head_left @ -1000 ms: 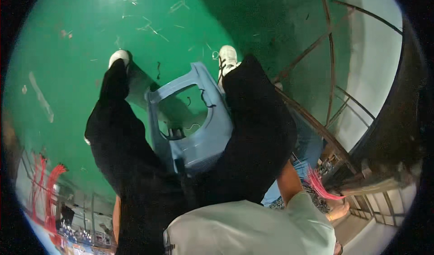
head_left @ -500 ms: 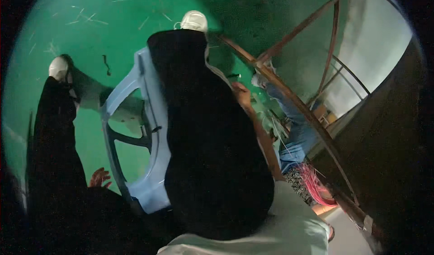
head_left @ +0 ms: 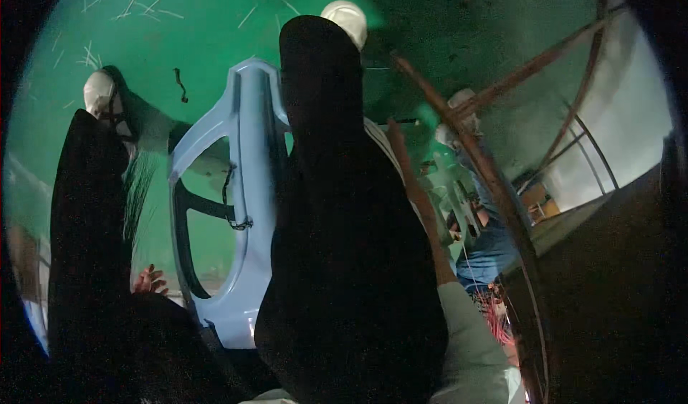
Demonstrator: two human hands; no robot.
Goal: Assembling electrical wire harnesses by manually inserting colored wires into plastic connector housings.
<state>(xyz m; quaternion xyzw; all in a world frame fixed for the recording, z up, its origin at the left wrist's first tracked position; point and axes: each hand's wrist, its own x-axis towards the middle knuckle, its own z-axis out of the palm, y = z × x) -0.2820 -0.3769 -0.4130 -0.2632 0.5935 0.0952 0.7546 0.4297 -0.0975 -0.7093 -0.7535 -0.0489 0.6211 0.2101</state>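
My left hand [head_left: 150, 281] is low at the left, beside my black-clothed left leg [head_left: 89, 196]. Its fingers are spread and nothing shows in them. A light-blue plastic chair or stool [head_left: 254, 139] with large openings stands between my legs, and a thin dark cord [head_left: 240, 225] hangs on it. Down the outer side of my right leg [head_left: 344, 225] reaches my right forearm [head_left: 428, 221]. At its far end, my right hand [head_left: 396, 135] is in shadow beside the leg. Its fingers do not show clearly, nor does anything in them.
Pale thin strips [head_left: 147, 6] and a short dark cord piece [head_left: 180, 85] lie on the green floor. At the right, a brown pole frame [head_left: 494, 178] slants past a co-worker's jeans [head_left: 491, 253], a green plastic chair [head_left: 448, 182] and a bundle of pink strands [head_left: 494, 314].
The view has shifted, so my legs and the blue plastic piece appear more upright. My right hand has gone into shadow. My left hand remains low with its fingers apart.
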